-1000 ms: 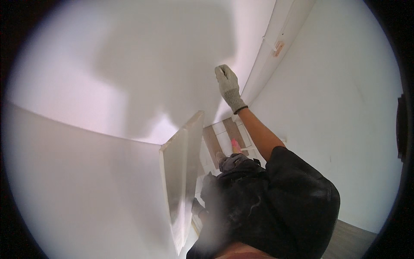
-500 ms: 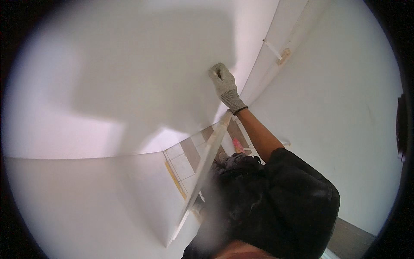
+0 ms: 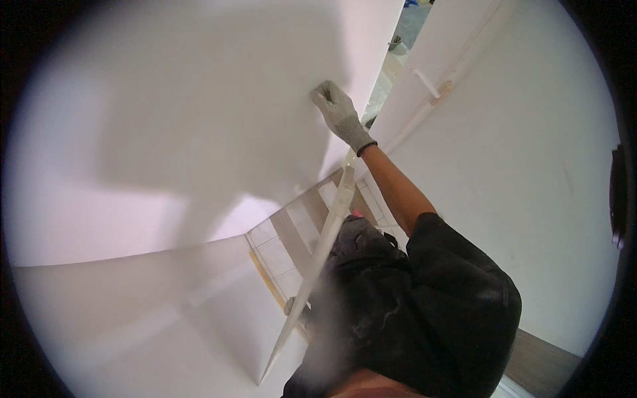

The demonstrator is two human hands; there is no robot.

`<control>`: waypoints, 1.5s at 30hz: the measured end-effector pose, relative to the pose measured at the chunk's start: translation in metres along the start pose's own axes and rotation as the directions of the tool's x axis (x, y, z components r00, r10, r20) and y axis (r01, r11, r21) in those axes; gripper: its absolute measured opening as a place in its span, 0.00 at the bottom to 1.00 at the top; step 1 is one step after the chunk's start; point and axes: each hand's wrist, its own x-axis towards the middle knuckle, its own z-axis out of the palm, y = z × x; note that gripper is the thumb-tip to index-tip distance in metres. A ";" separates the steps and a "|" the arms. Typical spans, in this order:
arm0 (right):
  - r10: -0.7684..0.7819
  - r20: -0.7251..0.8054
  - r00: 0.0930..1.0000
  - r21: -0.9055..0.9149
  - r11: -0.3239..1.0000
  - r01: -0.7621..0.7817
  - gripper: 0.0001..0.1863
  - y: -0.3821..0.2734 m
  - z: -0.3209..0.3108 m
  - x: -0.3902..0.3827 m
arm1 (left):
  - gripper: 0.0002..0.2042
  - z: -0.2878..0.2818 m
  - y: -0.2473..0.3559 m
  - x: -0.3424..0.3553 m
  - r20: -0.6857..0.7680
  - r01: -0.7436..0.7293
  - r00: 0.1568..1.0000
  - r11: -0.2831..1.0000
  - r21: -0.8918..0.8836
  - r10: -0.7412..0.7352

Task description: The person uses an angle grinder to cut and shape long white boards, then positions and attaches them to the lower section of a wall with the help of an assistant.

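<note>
Faces a broad, smooth white door (image 3: pixel 166 99), partly shaded, ajar at its right edge. Has a long, plain, cream-white board (image 3: pixel 315 259) slanting below that door, left of the black shirt (image 3: pixel 411 298), nearly edge-on. Curls the grey-gloved right hand (image 3: pixel 335 106) closed before the door; cannot tell whether around anything. Half hides the left hand (image 3: pixel 290 305) beside the board; cannot tell its grip.

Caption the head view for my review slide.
Gloved right hand curled before an ajar white door, gloved left hand beside a long, pale board.
</note>
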 end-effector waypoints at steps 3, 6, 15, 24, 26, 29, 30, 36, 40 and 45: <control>-0.028 0.012 1.000 0.004 1.000 0.028 0.20 0.003 0.007 0.025 | 0.24 -0.005 0.015 0.008 0.005 -0.002 1.000 1.000 0.014 0.002; -0.067 0.026 0.997 0.048 0.997 0.066 0.21 0.000 0.022 0.049 | 0.24 -0.008 0.028 0.012 0.007 0.013 1.000 1.000 0.023 -0.013; -0.180 0.198 0.964 0.027 0.984 0.178 0.26 -0.003 0.060 0.141 | 0.24 -0.005 0.090 0.036 -0.004 0.040 0.999 0.999 0.036 -0.040; -0.359 0.610 0.706 0.679 0.697 -0.232 0.28 0.036 0.026 0.156 | 0.24 -0.014 0.146 0.077 -0.015 0.067 0.998 0.998 0.016 -0.067; -0.371 0.655 0.658 0.714 0.590 -0.378 0.32 0.051 0.009 0.157 | 0.24 -0.017 0.161 0.091 -0.014 0.060 0.998 0.998 0.016 -0.060; -0.174 0.665 0.726 0.608 0.691 -0.391 0.44 0.052 -0.001 0.170 | 0.24 -0.018 0.179 0.113 -0.015 0.056 0.998 0.998 0.014 -0.056; -0.098 0.655 0.749 0.475 0.825 -0.306 0.47 0.043 -0.001 0.174 | 0.24 -0.019 0.181 0.119 -0.010 0.062 0.998 0.998 0.016 -0.062; -0.040 0.466 0.884 0.413 0.894 -0.177 0.50 0.031 0.028 0.233 | 0.24 -0.024 0.223 0.171 0.003 0.030 1.000 0.999 0.024 -0.030; -0.141 0.458 0.878 0.479 0.871 -0.110 0.52 0.022 0.061 0.284 | 0.24 -0.031 0.254 0.210 -0.013 0.014 1.000 1.000 0.008 -0.014; -0.305 0.518 0.799 0.481 0.877 0.023 0.53 0.012 0.062 0.287 | 0.24 -0.035 0.280 0.237 -0.089 0.027 0.996 0.998 -0.060 -0.033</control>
